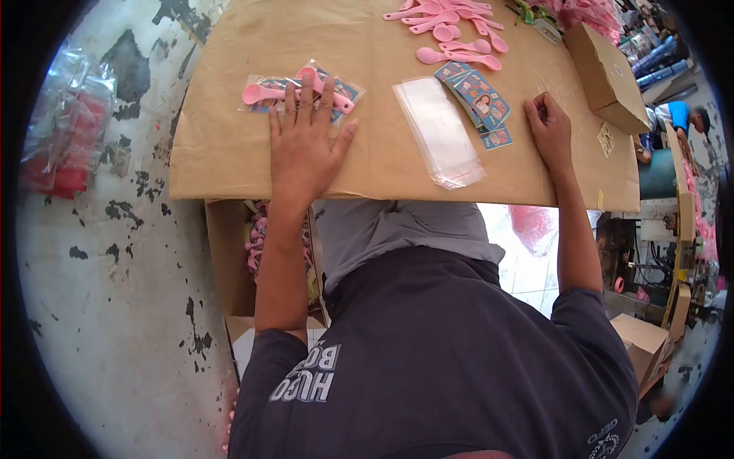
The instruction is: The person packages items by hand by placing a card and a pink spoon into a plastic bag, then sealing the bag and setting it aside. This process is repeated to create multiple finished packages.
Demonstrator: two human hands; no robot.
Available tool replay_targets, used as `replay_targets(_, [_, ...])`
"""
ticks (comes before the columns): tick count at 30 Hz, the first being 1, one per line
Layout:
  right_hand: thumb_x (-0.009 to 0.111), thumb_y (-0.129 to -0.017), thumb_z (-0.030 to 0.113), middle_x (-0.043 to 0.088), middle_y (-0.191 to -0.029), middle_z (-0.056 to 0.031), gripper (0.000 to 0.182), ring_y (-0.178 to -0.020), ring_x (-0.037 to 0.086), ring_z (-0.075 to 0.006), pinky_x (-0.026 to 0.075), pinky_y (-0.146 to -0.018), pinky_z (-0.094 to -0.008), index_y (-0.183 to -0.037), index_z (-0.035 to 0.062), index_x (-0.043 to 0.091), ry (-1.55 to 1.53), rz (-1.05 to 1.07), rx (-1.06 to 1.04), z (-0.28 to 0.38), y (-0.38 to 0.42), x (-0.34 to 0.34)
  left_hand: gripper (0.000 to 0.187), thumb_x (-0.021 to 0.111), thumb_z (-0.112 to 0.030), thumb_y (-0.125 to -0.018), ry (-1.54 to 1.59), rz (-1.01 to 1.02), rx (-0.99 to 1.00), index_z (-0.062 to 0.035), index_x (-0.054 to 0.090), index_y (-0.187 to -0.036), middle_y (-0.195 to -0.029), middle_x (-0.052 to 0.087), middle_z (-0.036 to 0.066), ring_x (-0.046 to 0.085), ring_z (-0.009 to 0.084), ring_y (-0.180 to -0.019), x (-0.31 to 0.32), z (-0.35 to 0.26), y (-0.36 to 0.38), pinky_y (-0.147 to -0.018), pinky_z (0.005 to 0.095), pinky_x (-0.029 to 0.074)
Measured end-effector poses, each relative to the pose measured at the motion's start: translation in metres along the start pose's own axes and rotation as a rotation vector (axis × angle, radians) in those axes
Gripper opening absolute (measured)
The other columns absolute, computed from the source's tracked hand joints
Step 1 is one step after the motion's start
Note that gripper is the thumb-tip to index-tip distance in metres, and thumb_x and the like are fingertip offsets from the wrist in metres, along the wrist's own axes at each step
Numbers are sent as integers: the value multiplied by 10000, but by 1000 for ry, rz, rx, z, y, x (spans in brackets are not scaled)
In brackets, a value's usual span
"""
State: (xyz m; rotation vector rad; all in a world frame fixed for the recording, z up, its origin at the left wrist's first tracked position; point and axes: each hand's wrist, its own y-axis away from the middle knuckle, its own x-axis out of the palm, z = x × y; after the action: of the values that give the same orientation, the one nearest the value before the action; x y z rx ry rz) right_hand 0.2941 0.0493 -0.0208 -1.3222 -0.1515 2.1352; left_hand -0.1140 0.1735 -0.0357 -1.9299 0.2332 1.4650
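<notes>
My left hand [306, 145] lies flat with its fingers spread over clear plastic packets that hold pink spoons [264, 94] and blue printed cards. Its fingers partly cover the packets. My right hand [549, 130] rests on the table as a loose fist, and nothing shows in it. Between my hands lie a stack of clear plastic bags [437, 134] and a fanned pile of blue printed cards [482, 99]. Loose pink spoons [451, 19] are heaped at the far side of the table.
Brown paper covers the table [229, 164]. A cardboard box [605, 76] stands at its right edge. Plastic packets [69, 130] hang by the stained wall on the left. An open carton [229, 260] with pink items sits under the table. Another person [680, 118] is at the far right.
</notes>
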Motion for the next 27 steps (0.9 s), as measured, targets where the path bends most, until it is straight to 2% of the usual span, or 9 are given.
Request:
replay_targets(5, [683,-950,234,616,-693,-90,231,-626,563,-170,457,-609,-337,-897,17,627,-99,-15,-10,-4,-1,2,791,513,-563,-988,94,-1,-37,-145,279,-1617,-1683,240,100,228,344,-1542,1,3,-1,-1239,553,149])
replay_targets(6, [664,-976,227,622,-703,-47,217,-632,552,-118,450,-604,-301,-912,22,635,-144,-28,-8,-7,-2,2,791,513,-563,-988,105,-7,-26,-145,279,-1617,-1683,240,100,228,344,-1542,1,4,0,-1239,553,149])
replay_targets(9, [639,-1008,227,610,-706,4,210,-645,538,-68,430,-592,-259,-937,29,640,-327,-89,75,-13,-4,3,833,543,-549,-978,115,-6,-28,-86,265,-1612,-1683,241,92,236,335,-1540,-1,2,-1,-1243,531,154])
replay_targets(14, [550,-1052,158,614,-812,12,156,-650,475,-20,369,-567,-201,-1158,57,605,-709,-73,219,-9,-4,-7,810,635,-446,-953,146,33,-32,-58,315,-1587,-1637,330,146,271,370,-1521,-10,0,-4,-1239,518,168])
replay_targets(16, [549,-1051,156,631,-834,8,159,-675,491,-23,382,-584,-198,-1156,54,610,-716,-54,210,-1,-5,-16,773,678,-384,-935,223,16,-49,-56,368,-1562,-1576,414,197,307,401,-1497,-16,-5,-7,-1237,507,179])
replay_targets(19, [563,-1036,138,689,-946,-8,184,-764,560,-39,442,-646,-203,-1187,55,626,-606,32,135,-19,-28,-36,762,699,-401,-916,280,35,-63,-78,407,-1541,-1588,413,156,291,380,-1513,-18,-5,-8,-1229,536,186])
replay_targets(21, [591,-1016,132,703,-1054,-37,217,-907,631,-86,499,-755,-239,-1214,56,636,-701,189,24,-14,-51,-73,708,703,-381,-918,353,24,-74,-74,447,-1503,-1573,435,157,300,382,-1509,-21,-6,-10,-1229,536,186])
replay_targets(25, [627,-988,127,702,-1123,-82,258,-1024,659,-142,519,-860,-293,-1234,52,639,-1045,331,108,-29,-90,-98,542,692,-327,-945,524,-10,-113,-56,541,-1389,-1532,493,157,342,373,-1495,-23,-6,-10,-1230,526,192])
replay_targets(27, [637,-982,132,699,-1168,-124,277,-1088,657,-166,515,-929,-323,-1247,50,635,570,-161,-183,-45,-94,-85,496,686,-310,-955,571,-1,-118,-48,557,-1357,-1520,507,160,358,365,-1490,-22,-2,-8,-1231,523,190])
